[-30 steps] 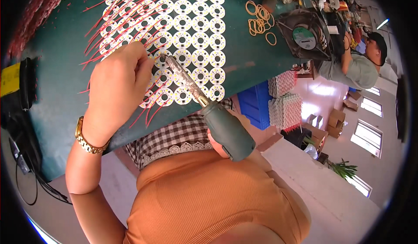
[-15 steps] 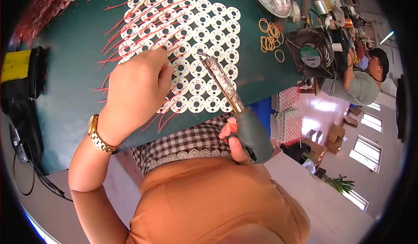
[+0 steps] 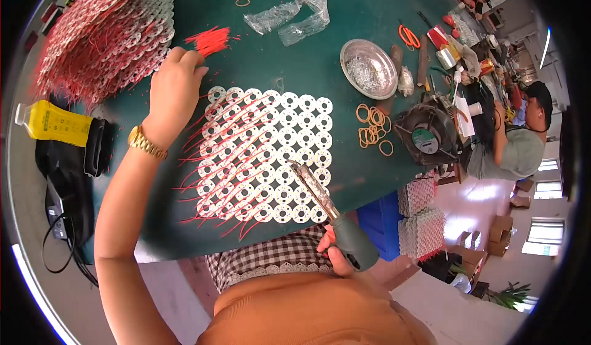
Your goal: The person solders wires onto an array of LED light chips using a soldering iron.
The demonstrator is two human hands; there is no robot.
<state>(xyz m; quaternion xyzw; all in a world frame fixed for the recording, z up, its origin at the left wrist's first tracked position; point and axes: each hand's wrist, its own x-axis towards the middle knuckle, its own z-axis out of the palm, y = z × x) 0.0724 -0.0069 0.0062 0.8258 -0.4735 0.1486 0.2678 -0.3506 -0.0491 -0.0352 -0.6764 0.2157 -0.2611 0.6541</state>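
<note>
My left hand, with a gold watch on the wrist, is at the near edge of a small pile of loose red wires. Its fingers are bent and close together; what is between the fingertips is hidden. In my right hand, at the table's near edge, is a soldering iron with a dark green handle. The iron's tip points up-left over a square panel of round white LED boards. Red wires lie slanting across the left and middle columns of the panel; the right columns are bare of them.
A stack of wired panels stands far left, above a yellow bottle. Right of the panel are rubber bands, a metal bowl and a black fan. Clear plastic wrap lies beyond. A co-worker sits at right.
My left hand has moved from above the panel, up and left to the loose red wires. The right hand still holds the iron over the panel. The view has shifted, showing more of the far table.
</note>
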